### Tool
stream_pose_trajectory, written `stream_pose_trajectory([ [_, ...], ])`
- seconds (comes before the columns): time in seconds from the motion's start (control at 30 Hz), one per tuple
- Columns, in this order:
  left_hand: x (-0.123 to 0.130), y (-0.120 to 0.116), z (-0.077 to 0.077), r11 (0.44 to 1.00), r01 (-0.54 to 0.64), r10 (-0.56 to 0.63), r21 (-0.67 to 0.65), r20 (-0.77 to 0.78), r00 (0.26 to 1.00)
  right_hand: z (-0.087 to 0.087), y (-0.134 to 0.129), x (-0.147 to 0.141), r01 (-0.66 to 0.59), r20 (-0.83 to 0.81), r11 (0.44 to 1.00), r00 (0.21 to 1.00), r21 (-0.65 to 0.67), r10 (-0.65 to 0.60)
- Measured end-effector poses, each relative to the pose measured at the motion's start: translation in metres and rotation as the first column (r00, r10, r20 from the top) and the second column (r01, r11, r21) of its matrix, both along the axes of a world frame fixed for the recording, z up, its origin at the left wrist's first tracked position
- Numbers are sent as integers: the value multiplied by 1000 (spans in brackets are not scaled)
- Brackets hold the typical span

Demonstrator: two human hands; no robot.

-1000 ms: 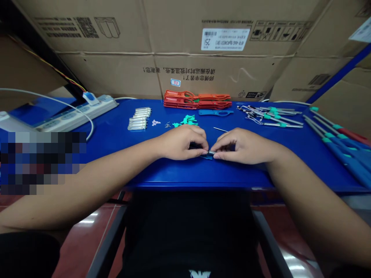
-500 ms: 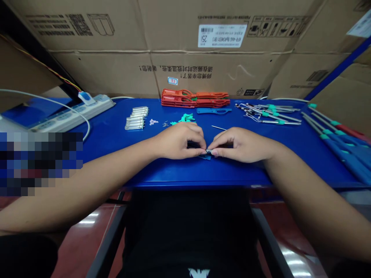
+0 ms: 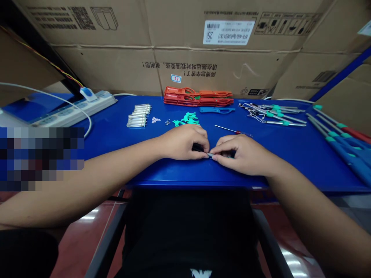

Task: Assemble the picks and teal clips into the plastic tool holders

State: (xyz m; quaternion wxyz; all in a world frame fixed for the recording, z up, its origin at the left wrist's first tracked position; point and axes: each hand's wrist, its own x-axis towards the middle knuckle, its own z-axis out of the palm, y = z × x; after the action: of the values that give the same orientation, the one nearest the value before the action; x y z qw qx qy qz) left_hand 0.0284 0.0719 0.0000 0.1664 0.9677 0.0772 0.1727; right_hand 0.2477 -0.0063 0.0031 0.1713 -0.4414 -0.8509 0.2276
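My left hand and my right hand meet fingertip to fingertip over the blue table's front part. Between them both pinch a small grey piece, partly covered by the fingers. What else lies under the palms is hidden. Just behind my left hand is a pile of green plastic parts. A thin screwdriver with a red part lies behind my right hand. Further back are stacked red-orange handle shells and one blue shell.
Clear tubes, small pink parts and tiny screws lie left of centre. A power strip stands at left. Wired metal rods and blue-handled tools lie at right. Cardboard stands behind.
The camera view has shifted slightly. My right hand sits a little lower, uncovering more of the screwdriver, and the blue piece seen under the fingertips no longer shows there.
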Motion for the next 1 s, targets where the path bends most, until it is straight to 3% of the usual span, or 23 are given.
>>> stream_pose_trajectory([
  [0.3,-9,5,9,999,-33,32,-21,-20,999,-5,0,-3,83,-58,996,995,-23,-84],
  [0.53,-20,23,8,986,-124,104,-114,-167,981,-4,5,-4,179,-50,976,981,-123,-186],
  [0.7,-22,25,8,958,-169,113,-231,-236,965,0,10,-3,161,1,975,987,-156,-163],
  [1.0,-22,24,8,953,-201,129,-225,-297,946,-1,21,3,71,29,981,997,-181,-67],
])
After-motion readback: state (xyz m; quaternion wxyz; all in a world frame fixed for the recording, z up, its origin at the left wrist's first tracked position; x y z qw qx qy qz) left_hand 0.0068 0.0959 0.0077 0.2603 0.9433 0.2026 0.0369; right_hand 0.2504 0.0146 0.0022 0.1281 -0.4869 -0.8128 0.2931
